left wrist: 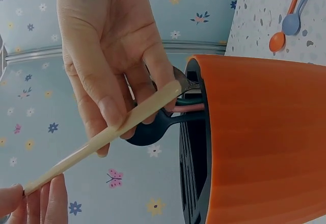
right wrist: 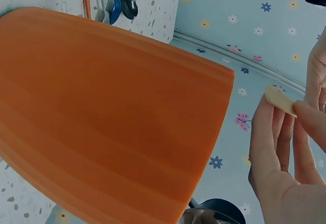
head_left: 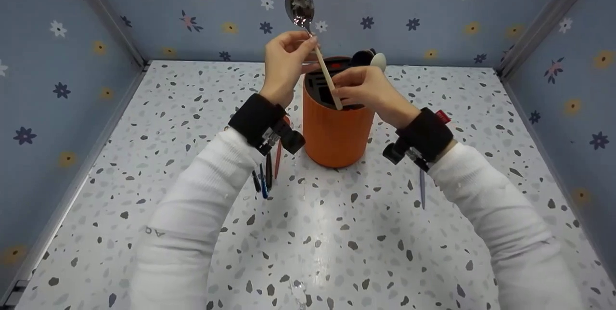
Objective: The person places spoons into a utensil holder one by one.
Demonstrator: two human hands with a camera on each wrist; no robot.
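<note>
A spoon (head_left: pixel 299 6) with a shiny metal bowl and a cream handle (left wrist: pixel 102 137) slants in the air, bowl uppermost. My left hand (head_left: pixel 286 62) pinches it near the neck, where handle meets metal. Lower down, my right hand (head_left: pixel 368 88) grips the handle near its end between thumb and fingers. The handle's tip overlaps the dark slotted top of an orange utensil holder (head_left: pixel 337 136) in the head view. From the right wrist, only the cream handle (right wrist: pixel 279 102) shows between the right hand's fingers; the bowl is out of that view.
The holder contains a dark spoon (head_left: pixel 362 58), a white spoon (head_left: pixel 378 61) and other utensils. On the table left of it lie several utensils, including a blue spoon (right wrist: pixel 114 7). An orange spoon (left wrist: pixel 277 42) and a light-blue spoon (left wrist: pixel 291 24) lie on its right. Patterned walls enclose the table.
</note>
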